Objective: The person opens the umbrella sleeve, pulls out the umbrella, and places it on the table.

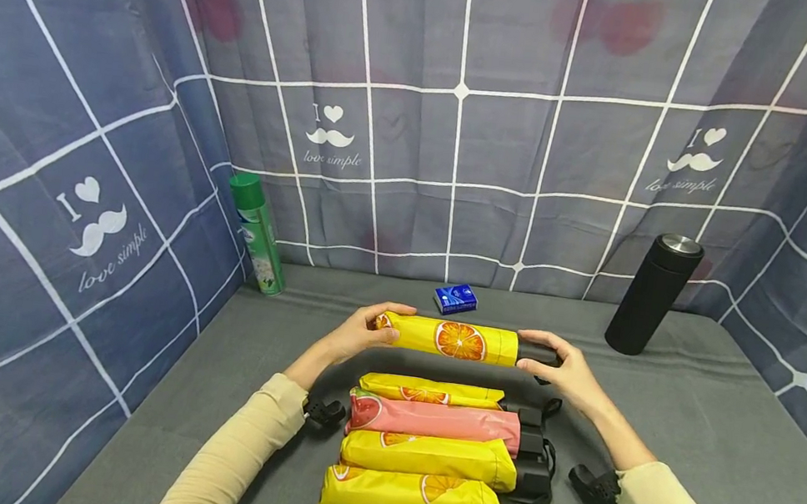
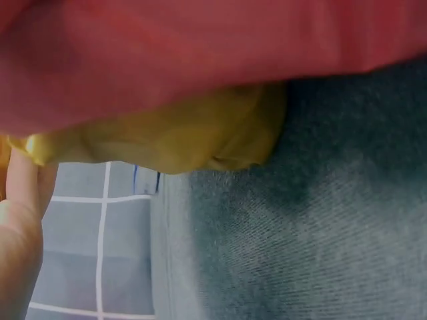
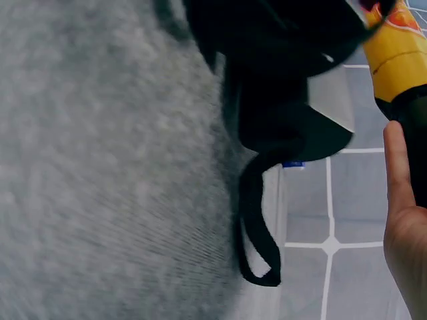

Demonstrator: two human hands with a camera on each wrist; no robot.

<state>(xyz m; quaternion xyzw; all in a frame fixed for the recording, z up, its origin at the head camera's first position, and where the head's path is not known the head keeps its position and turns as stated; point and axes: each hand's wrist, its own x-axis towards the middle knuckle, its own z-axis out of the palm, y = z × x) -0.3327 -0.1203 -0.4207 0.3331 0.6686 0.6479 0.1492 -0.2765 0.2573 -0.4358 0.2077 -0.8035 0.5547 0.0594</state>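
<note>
both hands clamped on yellow umbrella [image 1: 459, 340]: left hand [image 1: 357, 332] tip, right hand [image 1: 561, 371] handle | I'd keep it level, parallel to the folded row [image 1: 427, 457]

Five folded umbrellas in the middle of the head view: four yellow [image 1: 455, 340] [image 1: 432, 391] [image 1: 428, 455] [image 1: 414, 502], one pink [image 1: 434, 420]. One green spray can [image 1: 258, 235] at left. One blue packet [image 1: 456, 299] at centre. One black flask [image 1: 653, 294] at right. Two hands [image 1: 362, 332] [image 1: 564, 371], one at each end of the top umbrella.
</note>
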